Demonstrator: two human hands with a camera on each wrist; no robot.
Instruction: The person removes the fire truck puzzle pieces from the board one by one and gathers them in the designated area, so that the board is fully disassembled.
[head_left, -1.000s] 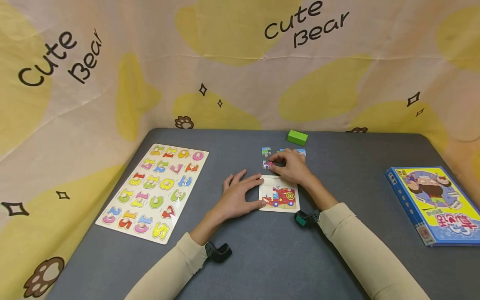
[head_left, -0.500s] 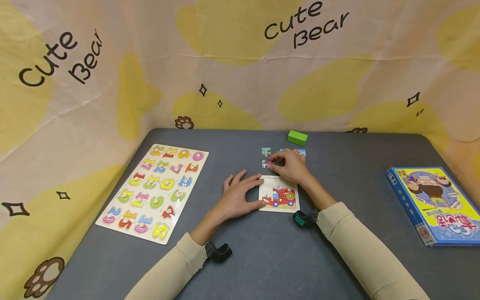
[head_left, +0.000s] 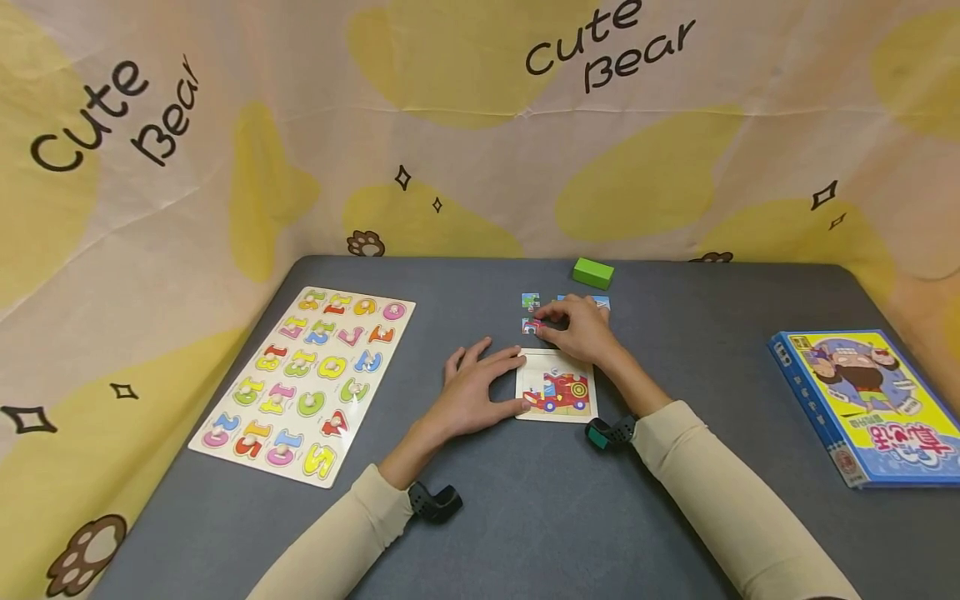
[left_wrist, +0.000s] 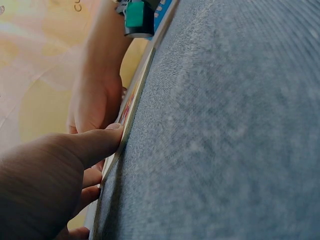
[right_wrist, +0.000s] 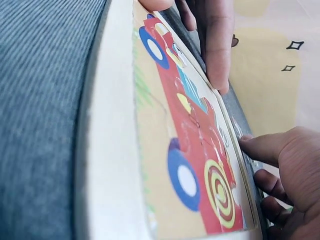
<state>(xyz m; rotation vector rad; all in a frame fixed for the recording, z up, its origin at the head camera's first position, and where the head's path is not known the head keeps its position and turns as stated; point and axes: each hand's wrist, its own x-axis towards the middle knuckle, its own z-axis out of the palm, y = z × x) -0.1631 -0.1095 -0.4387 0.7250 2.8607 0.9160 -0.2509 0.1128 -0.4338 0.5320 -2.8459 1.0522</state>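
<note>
A small wooden jigsaw board [head_left: 540,360] with a red truck picture [head_left: 558,393] lies at the middle of the table; its upper part is plain. My left hand [head_left: 474,396] steadies its left side, thumb [left_wrist: 112,129] on the lower corner and index finger near the upper one. Beyond the board's far edge, my right hand [head_left: 581,332] pinches a red puzzle piece [head_left: 531,327] at its right side, low over the table. A green-and-blue puzzle piece [head_left: 530,300] lies just behind that one. More blue pieces [head_left: 602,301] are partly hidden behind the right hand.
A white number puzzle board [head_left: 360,421] with colourful knobbed numerals lies at left. At right sits a blue-and-yellow game box [head_left: 870,408]. A green block [head_left: 593,272] stands near the table's far edge, before a patterned cloth backdrop [head_left: 480,167].
The red piece has shifted slightly left with the fingers of my right hand. My left hand stays at the board, and the head view has tilted a little.
</note>
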